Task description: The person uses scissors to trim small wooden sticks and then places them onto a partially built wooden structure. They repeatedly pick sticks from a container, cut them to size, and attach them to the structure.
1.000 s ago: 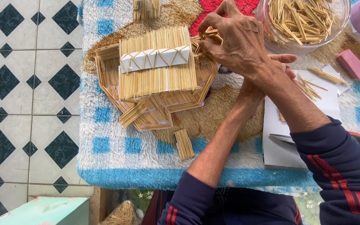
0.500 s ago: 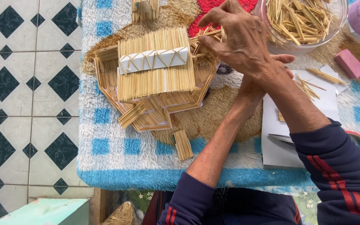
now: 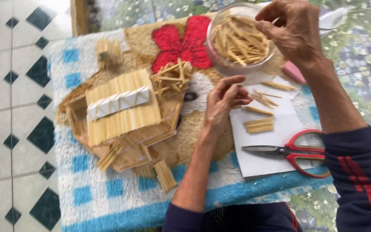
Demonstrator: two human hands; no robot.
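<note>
Right hand [image 3: 295, 32] moved off model house [image 3: 123, 114] to stick bowl [image 3: 239, 41] — grip pinched at rim | left hand [image 3: 224, 101] curled, empty.

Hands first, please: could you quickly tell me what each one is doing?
Left hand: loosely curled, holding nothing visible.
Right hand: fingers bent over clear round bowl of wooden sticks; grip unclear.

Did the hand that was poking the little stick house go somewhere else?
Yes. The right hand left the stick house and now reaches over the clear bowl of sticks.
</note>
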